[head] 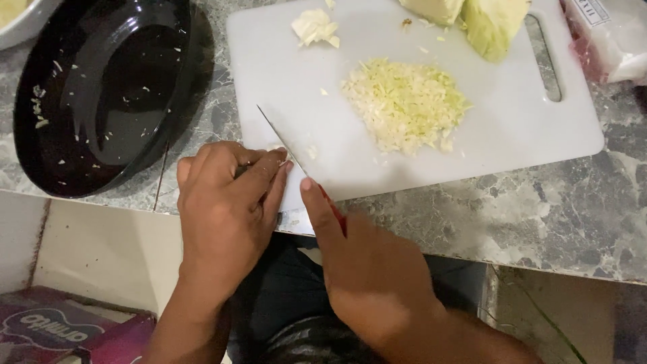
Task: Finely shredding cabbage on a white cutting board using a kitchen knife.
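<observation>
Beside the white board (472,145), a clear plastic packet (610,40) with a white label.

White board (512,128), black bowl (101,94), pale-green cabbage (404,104)

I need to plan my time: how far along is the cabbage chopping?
Done: a pile of finely shredded pale cabbage lies on the white plastic cutting board. In hand: the right hand holds a red-handled knife; the left hand touches its blade. Left: two uncut cabbage wedges.

Cutting board (512,128) on table (552,216), shredded cabbage (404,104) at its middle, cabbage wedges (492,23) behind; bowl (101,94) left of board; knife (286,148) on board's near-left edge.
</observation>
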